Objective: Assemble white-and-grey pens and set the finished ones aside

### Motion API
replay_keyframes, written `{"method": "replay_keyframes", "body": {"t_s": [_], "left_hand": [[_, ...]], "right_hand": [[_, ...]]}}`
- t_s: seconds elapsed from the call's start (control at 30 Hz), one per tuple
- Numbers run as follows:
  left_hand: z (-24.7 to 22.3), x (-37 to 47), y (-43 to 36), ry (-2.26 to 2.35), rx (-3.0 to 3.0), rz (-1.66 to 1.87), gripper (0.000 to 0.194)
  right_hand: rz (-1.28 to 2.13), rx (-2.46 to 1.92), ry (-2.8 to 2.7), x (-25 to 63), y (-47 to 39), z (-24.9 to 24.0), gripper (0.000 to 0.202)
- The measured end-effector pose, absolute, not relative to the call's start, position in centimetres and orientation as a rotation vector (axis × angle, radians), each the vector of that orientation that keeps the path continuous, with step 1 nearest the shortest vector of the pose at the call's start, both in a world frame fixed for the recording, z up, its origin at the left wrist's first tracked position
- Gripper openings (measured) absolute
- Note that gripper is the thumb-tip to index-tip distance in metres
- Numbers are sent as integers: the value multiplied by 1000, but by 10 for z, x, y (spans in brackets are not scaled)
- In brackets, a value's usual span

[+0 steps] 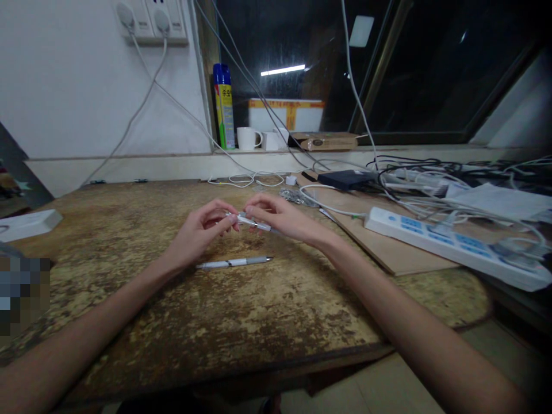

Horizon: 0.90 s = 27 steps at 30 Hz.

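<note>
Both my hands meet above the middle of the worn wooden table (142, 287), fingers closed around a white and grey pen (257, 223). My left hand (207, 224) pinches its left end between thumb and fingers. From the other side, my right hand (276, 214) grips the pen near its middle, with the white end sticking out below the fingers. Part of the pen is hidden by my fingertips. A second white and grey pen (235, 263) lies on the tabletop just nearer to me, its dark tip pointing right.
On the right, a white power strip (431, 238) rests partly on a brown board (401, 253) among tangled cables (431, 172). Behind my right hand lies a small clear plastic bag (297, 197). A spray can (224, 109) and a white mug (248, 138) stand on the windowsill.
</note>
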<state>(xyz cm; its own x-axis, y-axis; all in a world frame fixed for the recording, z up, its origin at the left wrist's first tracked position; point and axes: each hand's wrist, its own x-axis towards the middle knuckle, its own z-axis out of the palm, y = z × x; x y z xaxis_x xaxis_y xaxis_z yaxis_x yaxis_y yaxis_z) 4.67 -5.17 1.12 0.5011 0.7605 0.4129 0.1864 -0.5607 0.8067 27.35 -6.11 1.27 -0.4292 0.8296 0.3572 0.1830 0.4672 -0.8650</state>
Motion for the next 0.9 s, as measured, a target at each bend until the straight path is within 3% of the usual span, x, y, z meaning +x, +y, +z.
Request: {"method": "replay_keyframes", "body": {"t_s": [0.17,0.37,0.53,0.9], "left_hand": [[15,29,-36,893,2041,955,30],[19,4,-23,887,2119,600,40],[20,-10,-27,968,2236,415,28],[13,-18,-34,990,2312,297,26]], "right_hand": [[1033,-1036,-1881,296,-54,9,24],[1102,-980,-2012,308,-56,4,21],[1163,-966,-2058,306,-59,-2,23],[1082,-1082,-2051,298,-72,-20,26]]}}
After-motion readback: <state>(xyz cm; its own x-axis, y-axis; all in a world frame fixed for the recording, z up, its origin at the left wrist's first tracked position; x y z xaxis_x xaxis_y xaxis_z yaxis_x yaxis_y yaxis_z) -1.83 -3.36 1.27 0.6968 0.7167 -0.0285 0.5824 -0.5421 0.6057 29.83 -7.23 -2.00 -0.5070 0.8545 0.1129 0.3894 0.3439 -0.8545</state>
